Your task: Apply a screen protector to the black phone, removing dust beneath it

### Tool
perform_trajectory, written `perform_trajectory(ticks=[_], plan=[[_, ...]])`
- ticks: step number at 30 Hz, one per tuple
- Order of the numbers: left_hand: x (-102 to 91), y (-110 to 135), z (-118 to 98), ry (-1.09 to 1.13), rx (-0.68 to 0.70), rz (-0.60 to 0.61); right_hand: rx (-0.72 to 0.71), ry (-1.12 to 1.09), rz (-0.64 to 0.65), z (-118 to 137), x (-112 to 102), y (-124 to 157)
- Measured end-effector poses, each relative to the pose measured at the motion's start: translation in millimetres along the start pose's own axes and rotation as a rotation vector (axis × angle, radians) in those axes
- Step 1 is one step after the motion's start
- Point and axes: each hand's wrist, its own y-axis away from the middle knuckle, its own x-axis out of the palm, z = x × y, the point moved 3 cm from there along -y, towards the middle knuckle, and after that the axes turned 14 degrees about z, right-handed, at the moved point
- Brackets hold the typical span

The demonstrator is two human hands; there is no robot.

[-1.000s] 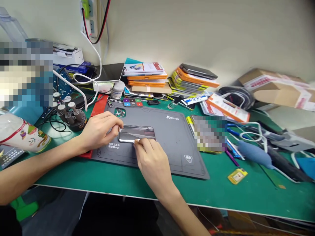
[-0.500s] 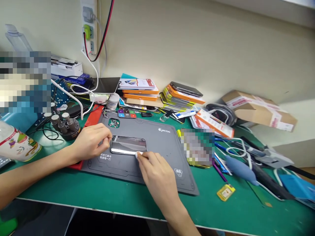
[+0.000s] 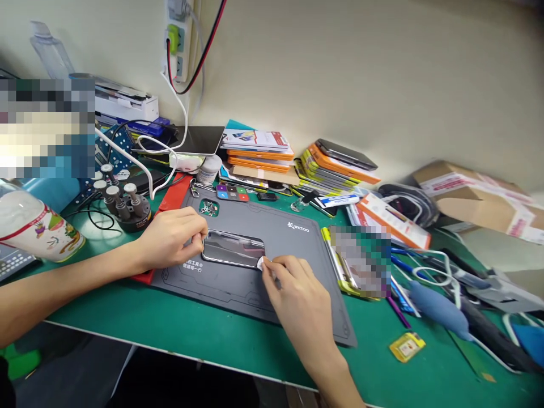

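A dark smartphone lies flat, glossy side up, on the grey work mat. At its left end is my left hand, with curled fingers closed against the phone's edge; the fingertips are partly hidden. My right hand pinches a small white wad, which looks like a wipe or tissue, and holds it against the phone's near right corner. Small screws and metal parts sit in a green recess of the mat, beyond my left hand.
Screwdrivers stand in a round holder on the left, near a patterned white cup. Stacked boxes line the wall. To the right lie a blue air blower, cables and a yellow bottle-like item.
My right hand has slid the white wad rightward along the phone's near edge to the corner. My left hand stays at the phone's left end. The whole view has shifted slightly.
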Motion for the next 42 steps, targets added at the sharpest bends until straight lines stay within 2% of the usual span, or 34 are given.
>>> perform_trajectory(ticks=[5, 10, 16, 19, 22, 28, 32, 36, 42], plan=[[1.9, 0.8, 0.0, -0.008, 0.013, -0.004, -0.036, 0.064, 0.039, 10.4, 1.8, -7.4], [5.0, 1.5, 1.8, -0.006, -0.009, 0.002, -0.113, 0.083, 0.061, 33.7, 5.8, -23.7], [5.3, 1.8, 0.2, -0.026, 0.015, 0.006, -0.166, 0.008, 0.072, 64.1, 14.6, -46.8], [4.3, 2.6, 0.6, -0.028, 0.012, -0.004, -0.208, -0.017, 0.073, 70.5, 15.4, -55.0], [4.0, 2.8, 1.9, -0.024, 0.001, -0.003, -0.222, -0.009, 0.072, 61.2, 11.4, -47.3], [6.3, 1.8, 0.9, -0.032, 0.035, -0.013, -0.109, -0.008, 0.072, 13.5, -0.1, -4.9], [7.2, 1.3, 0.8, -0.033, 0.028, 0.0, -0.094, 0.016, 0.06, -2.8, -0.5, 0.8], [6.6, 1.6, 1.1, -0.019, 0.021, 0.005, -0.086, 0.039, 0.046, -1.1, 3.0, -8.6], [4.5, 1.4, 0.8, -0.012, 0.03, -0.003, -0.114, -0.033, -0.034, 21.0, 6.0, -17.4]])
